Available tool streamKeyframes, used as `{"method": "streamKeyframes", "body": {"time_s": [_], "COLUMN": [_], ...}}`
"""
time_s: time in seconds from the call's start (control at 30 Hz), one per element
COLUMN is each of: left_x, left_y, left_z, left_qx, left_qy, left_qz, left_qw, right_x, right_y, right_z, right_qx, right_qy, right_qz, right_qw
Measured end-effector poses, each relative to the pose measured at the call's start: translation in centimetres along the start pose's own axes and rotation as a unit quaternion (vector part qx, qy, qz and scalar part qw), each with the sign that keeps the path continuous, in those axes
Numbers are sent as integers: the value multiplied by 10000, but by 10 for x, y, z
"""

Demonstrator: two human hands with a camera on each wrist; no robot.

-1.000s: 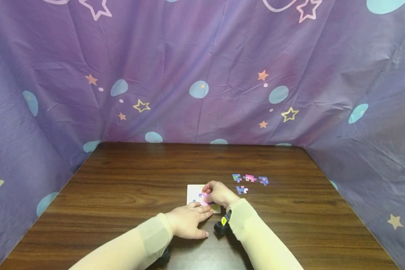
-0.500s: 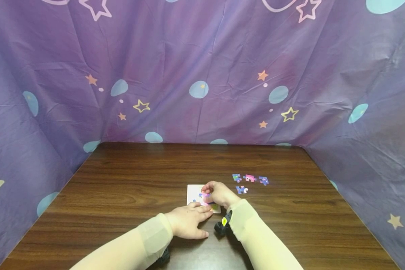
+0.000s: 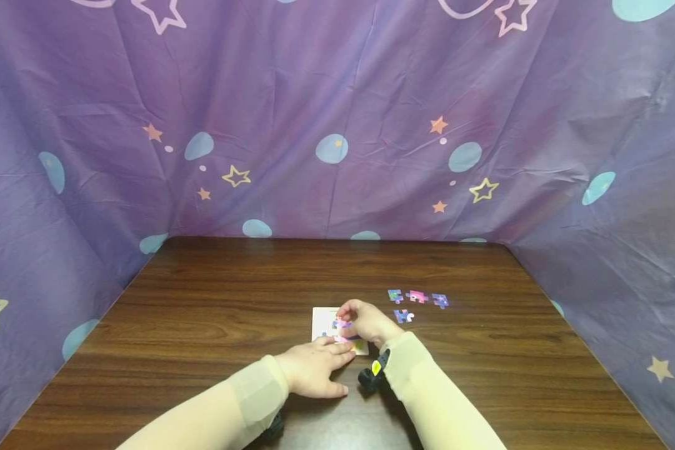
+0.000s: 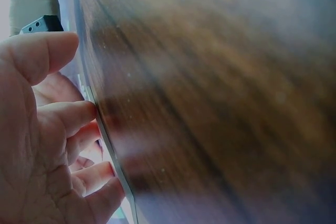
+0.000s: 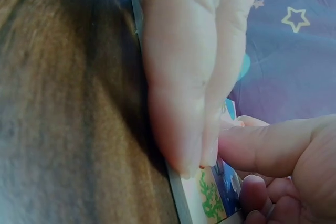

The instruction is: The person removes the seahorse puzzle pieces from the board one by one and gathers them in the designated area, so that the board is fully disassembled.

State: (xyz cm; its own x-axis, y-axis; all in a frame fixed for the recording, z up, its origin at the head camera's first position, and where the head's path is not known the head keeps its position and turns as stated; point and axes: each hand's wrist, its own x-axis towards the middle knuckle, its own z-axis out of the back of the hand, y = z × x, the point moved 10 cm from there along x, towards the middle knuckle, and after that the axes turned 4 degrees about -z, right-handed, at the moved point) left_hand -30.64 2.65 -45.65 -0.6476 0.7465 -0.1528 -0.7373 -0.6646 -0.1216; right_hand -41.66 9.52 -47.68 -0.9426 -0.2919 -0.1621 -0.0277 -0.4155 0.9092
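A small white-bordered puzzle board (image 3: 319,322) lies flat on the table, with pink and blue pieces on it. My left hand (image 3: 315,369) rests across its near edge with fingers extended; in the left wrist view, the fingertips touch the board's edge (image 4: 113,153). My right hand (image 3: 369,322) bends over the board and pinches a pink puzzle piece (image 3: 340,324) between thumb and fingers. The hand partly hides that piece, so how it sits against the others cannot be seen. In the right wrist view, a green plant print (image 5: 211,195) shows below the left fingers.
Several loose puzzle pieces lie right of the board, among them a pink one (image 3: 417,297) and a blue one (image 3: 440,300). The brown wooden table (image 3: 230,294) ends at a purple star-patterned curtain (image 3: 292,156) behind and along both sides.
Almost nothing differs. My right hand shifts very slightly at the board, while the left hand and the loose pieces stay in place.
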Motion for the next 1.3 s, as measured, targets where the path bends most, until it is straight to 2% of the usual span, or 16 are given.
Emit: {"method": "streamKeyframes", "body": {"time_s": [0.33, 0.8, 1.3], "left_x": [0, 0, -1], "left_y": [0, 0, 0], "left_z": [0, -1, -1], "left_qx": [-68, -102, -129], "left_qy": [56, 67, 58], "left_qz": [33, 23, 48], "left_qw": [10000, 9999, 9999], "right_x": [0, 1, 0], "right_y": [-5, -6, -5], "right_z": [1, 2, 3], "right_qx": [275, 528, 459], "right_qy": [-29, -48, -89], "right_qz": [-136, -80, -43], "right_qw": [9995, 9986, 9989]}}
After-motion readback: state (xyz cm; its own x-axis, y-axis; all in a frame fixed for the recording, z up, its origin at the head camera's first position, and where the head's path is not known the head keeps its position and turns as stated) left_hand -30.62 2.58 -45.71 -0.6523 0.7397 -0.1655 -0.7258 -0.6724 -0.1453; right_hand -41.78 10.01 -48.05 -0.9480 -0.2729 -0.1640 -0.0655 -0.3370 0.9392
